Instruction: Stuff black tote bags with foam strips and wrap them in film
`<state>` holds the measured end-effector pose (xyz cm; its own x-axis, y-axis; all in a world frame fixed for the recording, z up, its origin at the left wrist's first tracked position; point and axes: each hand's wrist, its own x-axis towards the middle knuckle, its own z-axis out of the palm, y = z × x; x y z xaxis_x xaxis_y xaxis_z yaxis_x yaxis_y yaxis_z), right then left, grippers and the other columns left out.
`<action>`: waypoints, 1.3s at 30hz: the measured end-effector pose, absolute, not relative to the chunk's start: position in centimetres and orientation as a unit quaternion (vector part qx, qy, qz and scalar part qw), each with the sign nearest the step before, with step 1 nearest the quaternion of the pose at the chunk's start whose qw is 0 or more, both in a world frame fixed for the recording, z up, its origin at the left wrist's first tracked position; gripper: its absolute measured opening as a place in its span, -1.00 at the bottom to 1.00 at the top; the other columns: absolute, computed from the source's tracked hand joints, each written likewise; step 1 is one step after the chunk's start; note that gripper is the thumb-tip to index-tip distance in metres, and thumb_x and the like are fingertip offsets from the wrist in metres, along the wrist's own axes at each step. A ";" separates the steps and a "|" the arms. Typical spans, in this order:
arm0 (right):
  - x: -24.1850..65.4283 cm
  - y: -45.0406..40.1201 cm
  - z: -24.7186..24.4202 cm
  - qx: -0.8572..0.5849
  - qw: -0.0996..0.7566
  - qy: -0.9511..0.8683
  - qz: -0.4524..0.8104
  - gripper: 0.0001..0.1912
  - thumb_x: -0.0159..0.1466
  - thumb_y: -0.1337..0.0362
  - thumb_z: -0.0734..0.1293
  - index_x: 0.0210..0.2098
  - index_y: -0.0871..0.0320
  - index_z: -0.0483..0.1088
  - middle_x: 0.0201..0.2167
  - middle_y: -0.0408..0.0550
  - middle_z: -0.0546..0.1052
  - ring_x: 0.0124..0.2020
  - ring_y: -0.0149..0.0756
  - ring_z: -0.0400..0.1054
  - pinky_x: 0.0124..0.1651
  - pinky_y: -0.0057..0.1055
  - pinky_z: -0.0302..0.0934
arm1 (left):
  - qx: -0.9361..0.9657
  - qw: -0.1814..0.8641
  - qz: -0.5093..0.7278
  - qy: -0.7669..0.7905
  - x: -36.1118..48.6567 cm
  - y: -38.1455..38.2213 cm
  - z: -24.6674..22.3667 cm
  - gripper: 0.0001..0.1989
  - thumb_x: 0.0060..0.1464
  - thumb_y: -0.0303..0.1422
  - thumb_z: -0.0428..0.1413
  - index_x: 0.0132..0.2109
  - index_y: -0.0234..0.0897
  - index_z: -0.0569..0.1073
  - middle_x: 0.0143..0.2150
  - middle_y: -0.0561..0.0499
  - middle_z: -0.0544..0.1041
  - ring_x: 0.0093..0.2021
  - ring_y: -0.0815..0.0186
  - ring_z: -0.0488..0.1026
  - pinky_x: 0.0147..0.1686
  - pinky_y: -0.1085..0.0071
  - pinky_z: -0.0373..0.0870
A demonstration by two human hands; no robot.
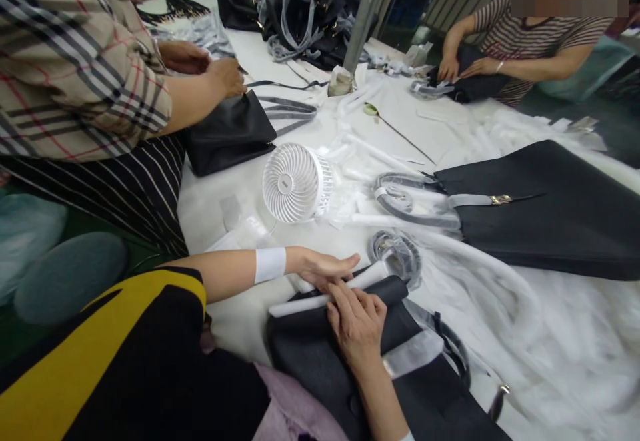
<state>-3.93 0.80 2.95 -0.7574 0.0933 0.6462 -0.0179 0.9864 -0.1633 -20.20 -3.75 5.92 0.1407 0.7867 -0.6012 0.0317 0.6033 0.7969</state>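
Note:
In front of me lies a black bag (310, 348), its upper edge folded over beside a white foam strip (300, 305). My left hand (325, 266) reaches in from the left with its fingers stretched out, touching the far side of the strip. Bent over the strip and the bag's edge, the fingers of my right hand (357, 321) hold the strip down. A strap end in pale wrap (415, 353) lies on the bag to the right of my right wrist. Just beyond the strip is a coiled, plastic-wrapped strap (397, 258).
A white fan (291, 183) stands beyond my left hand. Another black bag (545, 211) lies at the right, near crumpled white wrapping (560, 334). Two people handle black bags at the far left and far right. A metal pole (365, 18) rises behind, near piled bags (305, 1).

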 end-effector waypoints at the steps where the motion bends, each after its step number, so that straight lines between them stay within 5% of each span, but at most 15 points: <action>1: -4.0 0.7 2.8 -0.028 0.344 -0.936 0.067 -0.75 0.36 0.28 0.25 0.01 0.09 0.41 -0.09 -0.07 0.57 -0.17 -0.26 0.34 -0.06 -0.23 0.01 | 0.312 0.683 0.306 0.585 -20.2 -4.2 6.2 -0.15 0.21 0.13 -0.54 0.23 -0.44 0.19 -0.06 -0.21 0.53 -0.26 0.26 0.48 -0.19 0.28 0.40; 4: -4.1 0.5 2.5 -0.052 0.338 -0.938 0.058 -0.77 0.38 0.24 0.20 -0.06 0.05 0.45 -0.14 -0.10 0.59 -0.14 -0.23 0.33 0.02 -0.18 -0.04 | 0.303 0.601 0.380 0.634 -20.5 -6.5 7.5 -0.24 0.26 0.09 -0.43 0.22 -0.44 0.21 -0.11 -0.20 0.54 -0.25 0.27 0.49 -0.19 0.31 0.39; 8: -4.4 0.3 2.4 -0.067 0.345 -0.932 0.086 -0.76 0.39 0.21 0.18 -0.24 0.04 0.48 -0.28 -0.15 0.58 -0.05 -0.18 0.33 0.23 -0.02 -0.21 | 0.449 0.349 0.312 0.762 -21.6 -11.6 9.4 -0.51 0.19 0.02 -0.03 -0.12 -0.34 0.50 -0.28 -0.07 0.54 -0.27 0.28 0.46 -0.24 0.41 0.30; 12: -4.5 0.4 2.5 -0.063 0.334 -0.935 0.105 -0.77 0.39 0.21 0.19 -0.24 0.05 0.48 -0.28 -0.14 0.57 -0.03 -0.17 0.34 0.27 0.00 -0.24 | 0.532 0.351 0.173 0.751 -20.5 -16.6 9.8 -0.61 0.12 -0.02 0.12 -0.30 -0.30 0.53 -0.42 0.02 0.50 -0.39 0.31 0.44 -0.37 0.45 0.25; 14: -4.6 0.5 2.5 -0.061 0.333 -0.935 0.107 -0.78 0.38 0.22 0.20 -0.22 0.05 0.48 -0.26 -0.13 0.57 -0.03 -0.17 0.34 0.27 0.00 -0.24 | 0.542 0.305 0.152 0.768 -18.7 -18.0 9.4 -0.66 0.12 -0.09 0.15 -0.22 -0.31 0.50 -0.33 -0.03 0.51 -0.30 0.24 0.46 -0.30 0.41 0.30; 17: -4.6 0.4 2.5 -0.059 0.335 -0.934 0.107 -0.80 0.38 0.23 0.20 -0.20 0.04 0.47 -0.24 -0.14 0.57 -0.03 -0.17 0.34 0.27 0.00 -0.24 | 0.522 0.212 0.176 0.807 -16.1 -19.2 8.7 -0.61 0.13 -0.25 0.16 0.07 -0.28 0.36 -0.07 -0.10 0.47 -0.08 0.17 0.43 -0.10 0.32 0.35; 20: -4.6 0.4 2.5 -0.056 0.339 -0.933 0.103 -0.80 0.37 0.24 0.20 -0.18 0.05 0.47 -0.24 -0.13 0.57 -0.05 -0.17 0.35 0.27 -0.01 -0.23 | 0.490 0.194 0.162 0.834 -14.5 -19.8 8.0 -0.59 0.14 -0.27 0.16 0.12 -0.19 0.32 -0.06 -0.06 0.44 -0.06 0.14 0.40 -0.03 0.22 0.35; 31: -4.7 0.3 2.5 -0.058 0.344 -0.931 0.111 -0.80 0.36 0.27 0.22 -0.10 0.12 0.43 -0.19 -0.05 0.59 -0.02 -0.18 0.35 0.28 -0.04 -0.26 | 0.433 0.202 0.191 0.857 -13.0 -19.1 6.5 -0.76 0.12 -0.25 0.18 -0.14 -0.25 0.36 -0.17 -0.01 0.45 -0.13 0.19 0.40 -0.09 0.27 0.35; 39: -4.5 0.2 2.5 -0.068 0.341 -0.932 0.106 -0.81 0.36 0.23 0.21 -0.16 0.04 0.45 -0.18 -0.13 0.58 -0.01 -0.19 0.34 0.29 -0.03 -0.29 | 0.533 0.118 0.221 0.808 -13.4 -19.3 4.3 -0.85 0.25 -0.37 -0.03 -0.31 -0.27 0.35 -0.33 -0.02 0.46 -0.25 0.24 0.39 -0.23 0.35 0.29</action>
